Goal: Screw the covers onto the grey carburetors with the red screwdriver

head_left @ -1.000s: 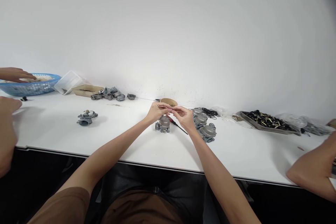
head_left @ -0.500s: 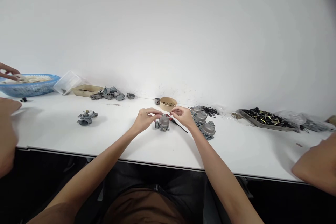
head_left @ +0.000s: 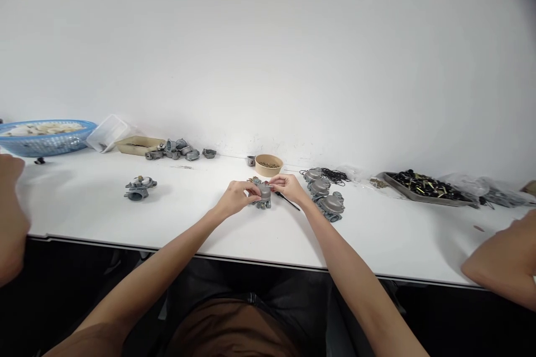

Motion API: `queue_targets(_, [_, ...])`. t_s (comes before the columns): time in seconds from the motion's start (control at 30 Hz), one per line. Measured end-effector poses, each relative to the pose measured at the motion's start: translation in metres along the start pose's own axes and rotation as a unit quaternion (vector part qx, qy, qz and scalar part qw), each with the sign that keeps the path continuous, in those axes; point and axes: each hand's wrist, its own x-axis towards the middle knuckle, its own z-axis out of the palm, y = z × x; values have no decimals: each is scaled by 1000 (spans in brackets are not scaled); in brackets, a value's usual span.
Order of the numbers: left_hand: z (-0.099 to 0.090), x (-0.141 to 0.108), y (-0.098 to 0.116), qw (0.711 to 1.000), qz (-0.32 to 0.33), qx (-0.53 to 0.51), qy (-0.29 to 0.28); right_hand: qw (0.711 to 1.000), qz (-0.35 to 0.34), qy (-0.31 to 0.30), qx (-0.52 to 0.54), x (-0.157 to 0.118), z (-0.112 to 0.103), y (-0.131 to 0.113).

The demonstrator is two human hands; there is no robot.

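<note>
A grey metal carburetor (head_left: 264, 194) with a domed top stands on the white table before me. My left hand (head_left: 238, 197) grips its left side between thumb and fingers. At the upper right of the dome, my right hand (head_left: 286, 186) is closed in a pinch; what its fingertips hold, if anything, is too small to name. A screwdriver (head_left: 290, 201) lies under and beside my right hand, its dark shaft pointing toward the lower right. Behind the hands is a round tan bowl (head_left: 268, 172) of small brass-coloured pieces.
Several carburetors (head_left: 333, 204) stand at right, near black rings (head_left: 335, 177) and a tray (head_left: 422, 198) of black parts. Another carburetor (head_left: 140, 188) is at left, before a pile of grey parts (head_left: 178, 148). Blue basket (head_left: 50, 146) far left. Other people's arms show at both sides.
My left hand has come down onto the carburetor's left side. My right hand has moved slightly left, against the dome. The other person's hand has left the blue basket.
</note>
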Motion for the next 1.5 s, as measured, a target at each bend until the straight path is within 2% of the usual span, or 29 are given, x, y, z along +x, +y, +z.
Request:
queue_targets(0.17, [0,0,-5,1000,9,13,0,1000,8,-20,-13,1,-2,-2])
queue_targets(0.43, [-3,2,-12,999,9,29,25,997,-2,-55,-56,-7,-17,-22])
queue_targets(0.87, [-12,2,-8,1000,-14,20,4,988,-20,-76,-130,-13,-19,-36])
queue_targets(1.0, [-14,2,-8,999,-23,26,4,985,-15,-19,-171,-9,-19,-27])
queue_targets(1.1, [-14,3,-10,999,-26,27,6,973,14,22,-228,-5,-17,-12])
queue_targets(1.23, [-13,4,-13,999,-25,23,5,959,55,-9,-277,-3,-12,6])
queue_targets(1.33, [-11,4,-14,1000,-24,20,4,956,61,-24,-286,-2,-7,13])
queue_targets(1.5, [-11,4,-13,999,-30,30,2,956,68,-5,-287,0,-4,12])
